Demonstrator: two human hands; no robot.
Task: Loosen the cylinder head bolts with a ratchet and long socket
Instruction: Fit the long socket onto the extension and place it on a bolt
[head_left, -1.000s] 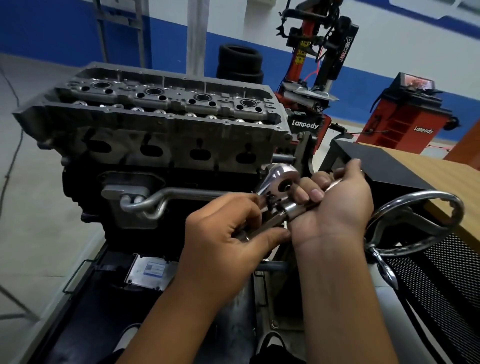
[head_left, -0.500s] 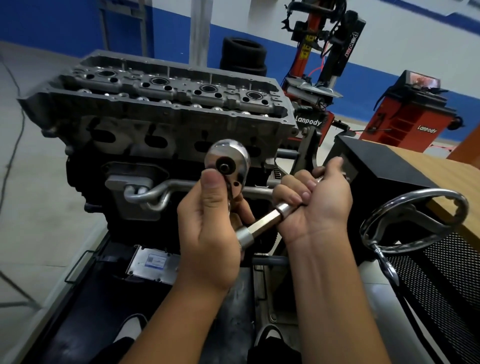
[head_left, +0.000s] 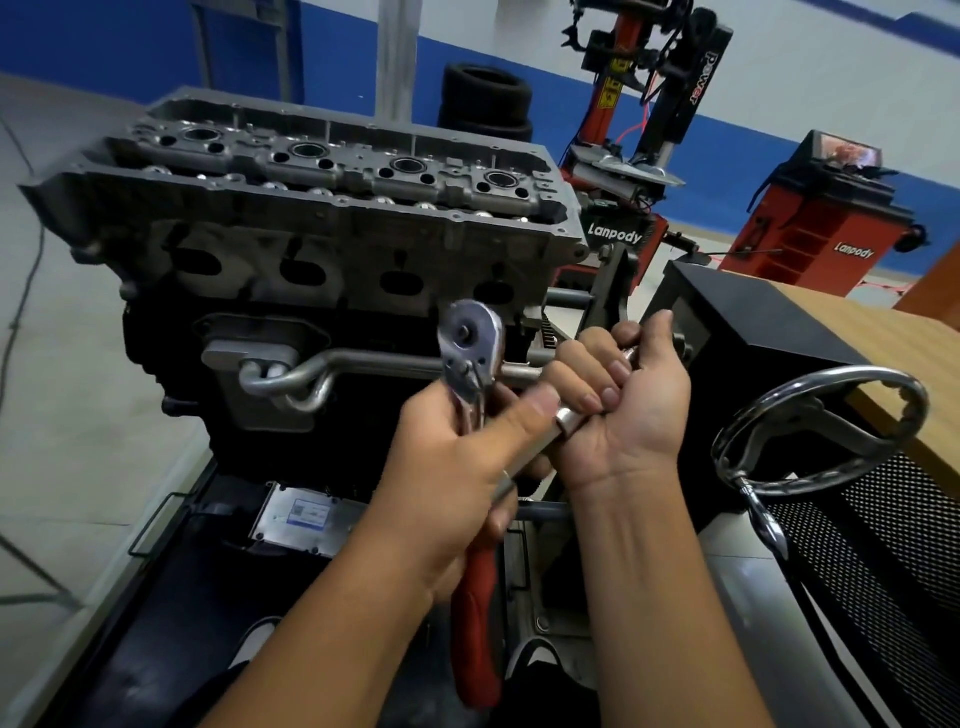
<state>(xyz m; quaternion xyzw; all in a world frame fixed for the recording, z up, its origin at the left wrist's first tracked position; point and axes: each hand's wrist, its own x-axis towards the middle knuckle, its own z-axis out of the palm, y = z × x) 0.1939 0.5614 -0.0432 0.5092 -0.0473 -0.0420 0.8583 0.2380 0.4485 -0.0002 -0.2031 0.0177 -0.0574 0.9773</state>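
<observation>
The left hand (head_left: 457, 467) grips the ratchet (head_left: 470, 358) below its head; the right hand's (head_left: 631, 410) fingers (head_left: 597, 387) clamp the long socket (head_left: 569, 421), both held before the cylinder head (head_left: 322, 208); a half-seated socket could drop off.

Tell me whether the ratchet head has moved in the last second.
Yes. The ratchet head rose and went left: it was below the cylinder head's right end, and now stands upright against its lower edge, further left.
</observation>
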